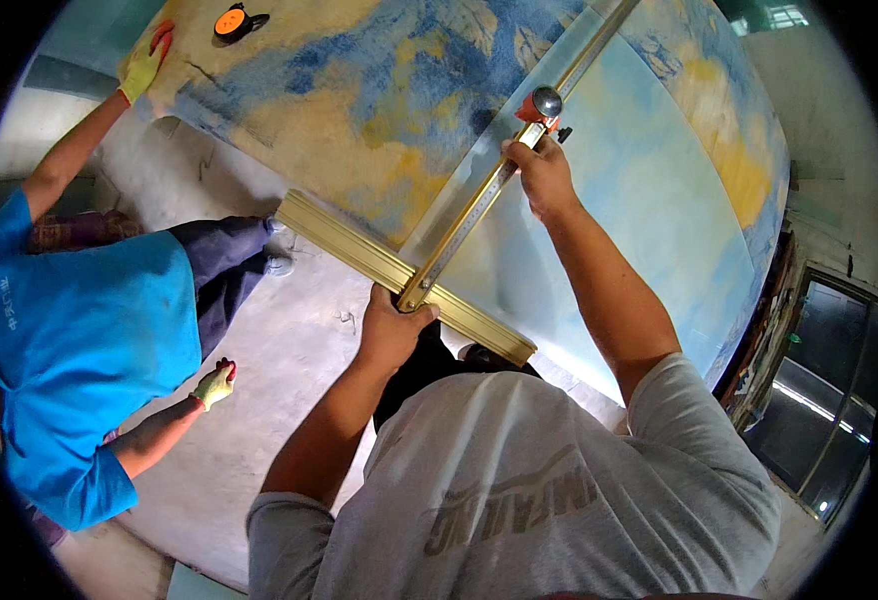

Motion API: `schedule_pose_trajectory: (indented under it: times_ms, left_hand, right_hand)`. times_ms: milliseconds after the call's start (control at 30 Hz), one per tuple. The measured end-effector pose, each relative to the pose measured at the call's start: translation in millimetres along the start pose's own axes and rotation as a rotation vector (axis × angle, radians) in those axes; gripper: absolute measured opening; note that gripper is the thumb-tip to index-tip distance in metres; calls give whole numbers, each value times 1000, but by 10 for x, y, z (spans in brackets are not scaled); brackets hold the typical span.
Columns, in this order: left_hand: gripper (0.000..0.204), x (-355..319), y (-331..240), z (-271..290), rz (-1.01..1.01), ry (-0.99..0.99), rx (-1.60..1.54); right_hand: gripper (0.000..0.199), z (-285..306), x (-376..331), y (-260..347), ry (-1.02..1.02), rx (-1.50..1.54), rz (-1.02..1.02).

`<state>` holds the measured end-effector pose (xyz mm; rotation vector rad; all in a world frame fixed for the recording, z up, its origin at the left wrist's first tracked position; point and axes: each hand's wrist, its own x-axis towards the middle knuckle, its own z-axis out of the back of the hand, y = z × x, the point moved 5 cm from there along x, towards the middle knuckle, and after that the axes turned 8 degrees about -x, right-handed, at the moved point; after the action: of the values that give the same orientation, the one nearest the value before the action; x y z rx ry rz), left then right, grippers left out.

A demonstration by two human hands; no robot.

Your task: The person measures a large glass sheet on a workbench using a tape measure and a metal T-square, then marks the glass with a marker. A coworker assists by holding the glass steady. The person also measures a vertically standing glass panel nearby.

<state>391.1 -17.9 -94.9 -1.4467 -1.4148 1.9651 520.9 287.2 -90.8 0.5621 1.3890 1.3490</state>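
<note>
A brass-coloured T-shaped glass cutter (469, 222) with a graduated bar lies slantwise over a pale glass sheet (649, 190) on a table. Its grooved crosspiece (344, 240) sits along the near table edge. My left hand (394, 328) is closed round the joint of bar and crosspiece. Farther up the bar, my right hand (543, 178) is closed on it, thumb on top. Just beyond those fingers is the cutter's red sliding head with a round shiny knob (546, 103). The right fingertips are partly hidden.
A blue and yellow mottled cloth (379, 90) covers the table. On it lies a round orange and black tool (231, 23). At left a co-worker in a blue shirt (109, 330) rests one gloved hand (147, 65) on the table corner. Dark panes (819, 390) stand at right.
</note>
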Motion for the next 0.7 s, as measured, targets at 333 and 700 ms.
schedule_pose_trajectory:
  times_ms: [333, 700]
  left_hand:
    - [52, -65, 175, -70, 135, 73, 166]
    - [51, 6, 147, 95, -30, 33, 341]
  right_hand:
    - [21, 133, -104, 137, 112, -117, -81]
    - [29, 117, 2, 151, 300, -94, -66]
